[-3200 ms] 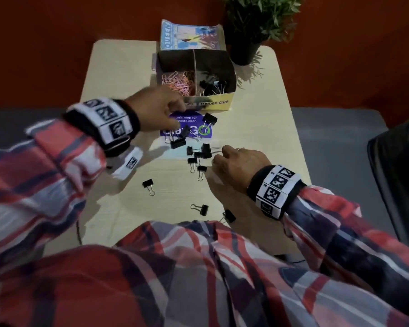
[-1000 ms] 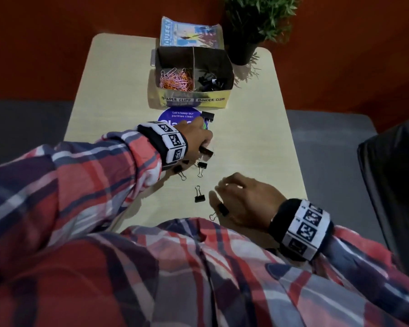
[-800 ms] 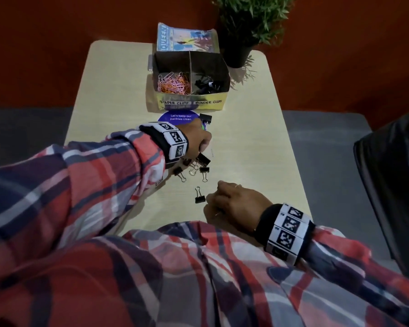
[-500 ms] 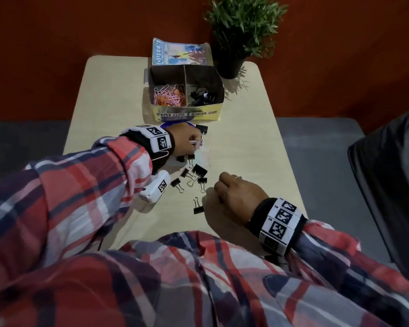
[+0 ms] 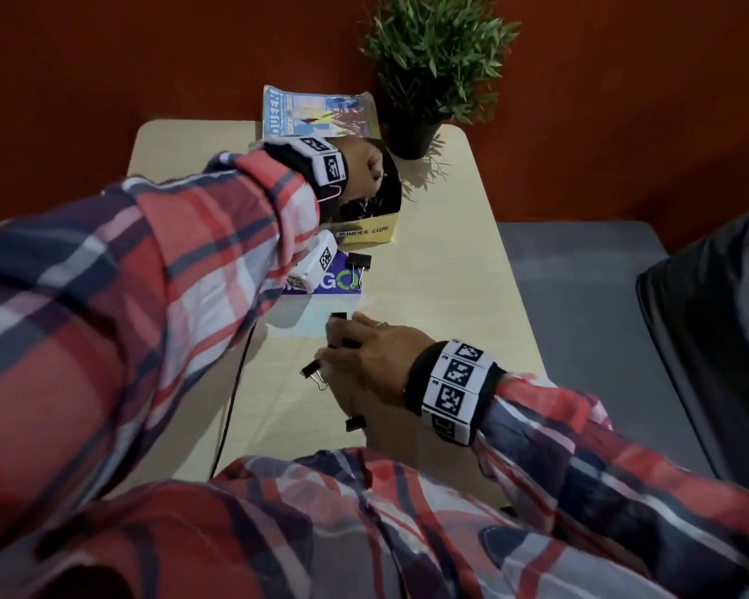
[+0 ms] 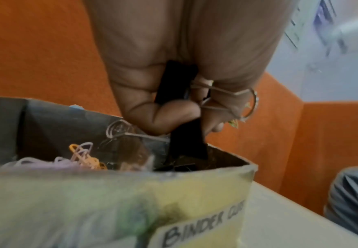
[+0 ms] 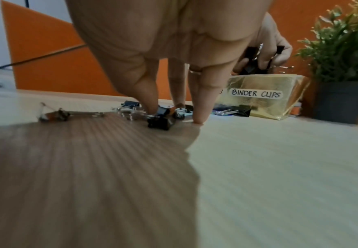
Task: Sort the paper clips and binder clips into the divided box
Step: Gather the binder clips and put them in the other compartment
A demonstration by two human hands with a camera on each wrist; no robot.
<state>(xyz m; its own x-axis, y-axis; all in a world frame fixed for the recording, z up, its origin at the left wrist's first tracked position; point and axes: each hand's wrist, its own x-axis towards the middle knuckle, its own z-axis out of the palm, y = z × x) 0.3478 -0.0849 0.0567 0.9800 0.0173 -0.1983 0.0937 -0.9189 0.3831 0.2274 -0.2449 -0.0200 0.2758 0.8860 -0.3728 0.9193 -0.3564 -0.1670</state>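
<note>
The divided box (image 5: 366,230) stands at the table's far end, its yellow front labelled "BINDER CLIPS" (image 7: 256,94). My left hand (image 5: 364,170) hovers over the right compartment and grips several black binder clips (image 6: 179,80) in curled fingers. Pink and orange paper clips (image 6: 82,156) lie in the left compartment. My right hand (image 5: 342,339) is at mid table, its straight fingers pointing down. The fingertips (image 7: 197,117) touch the tabletop around a loose black binder clip (image 7: 160,119). More loose clips (image 5: 314,373) lie beside that hand, and one (image 5: 360,260) lies nearer the box.
A potted plant (image 5: 424,58) and a magazine (image 5: 316,110) stand behind the box. A purple sticker (image 5: 336,282) lies in front of it. A black cable (image 5: 234,382) runs down the table's left side. A dark chair (image 5: 710,339) is off the right edge.
My left hand has lifted from the clip pile and travelled forward over the box with clips in its grip. The right hand has slid forward onto the loose clips.
</note>
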